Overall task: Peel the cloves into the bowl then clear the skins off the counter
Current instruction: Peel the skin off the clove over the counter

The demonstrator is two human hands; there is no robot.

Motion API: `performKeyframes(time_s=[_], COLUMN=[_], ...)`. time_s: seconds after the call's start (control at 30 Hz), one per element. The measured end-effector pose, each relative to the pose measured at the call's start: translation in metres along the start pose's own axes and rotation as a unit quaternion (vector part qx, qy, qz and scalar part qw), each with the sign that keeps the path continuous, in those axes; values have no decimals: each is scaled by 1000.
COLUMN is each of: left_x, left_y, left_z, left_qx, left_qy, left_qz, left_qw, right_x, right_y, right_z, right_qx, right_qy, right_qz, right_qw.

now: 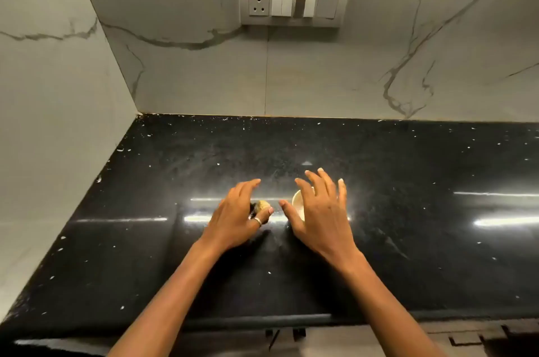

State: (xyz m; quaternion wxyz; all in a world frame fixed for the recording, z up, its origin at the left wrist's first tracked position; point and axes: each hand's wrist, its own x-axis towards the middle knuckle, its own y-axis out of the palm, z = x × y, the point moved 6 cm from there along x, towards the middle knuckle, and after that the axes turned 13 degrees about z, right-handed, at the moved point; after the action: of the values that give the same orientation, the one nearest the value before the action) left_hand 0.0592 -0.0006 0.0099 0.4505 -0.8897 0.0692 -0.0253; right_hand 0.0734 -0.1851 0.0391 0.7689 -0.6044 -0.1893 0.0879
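Head view: left hand [233, 218] rests loosely on the garlic [263, 205], likely steadying it; right hand [320, 210] hovers spread over the bowl [297, 201].

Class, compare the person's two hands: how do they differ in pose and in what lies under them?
The left hand has its fingers together; the right hand spreads them. The left hand is over the garlic bulb, the right hand over the small bowl. The left thumb wears a ring; the right shows none. Both are palm down.

One bowl [298, 201], one garlic bulb [263, 205]
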Motion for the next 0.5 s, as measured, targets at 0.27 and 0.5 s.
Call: performKeyframes(time_s=[0.27, 0.5], left_x=[19, 25], left_y=[17, 10], left_z=[26, 23], left_qx=[-15, 25], left_qy=[99, 126], left_qz=[-24, -9], left_qw=[995, 992], right_x=[-10, -6], right_y=[35, 33], right_z=[-23, -22], right_qx=[-53, -59], right_qy=[-65, -117], right_qz=[-55, -91], right_qw=[995, 987])
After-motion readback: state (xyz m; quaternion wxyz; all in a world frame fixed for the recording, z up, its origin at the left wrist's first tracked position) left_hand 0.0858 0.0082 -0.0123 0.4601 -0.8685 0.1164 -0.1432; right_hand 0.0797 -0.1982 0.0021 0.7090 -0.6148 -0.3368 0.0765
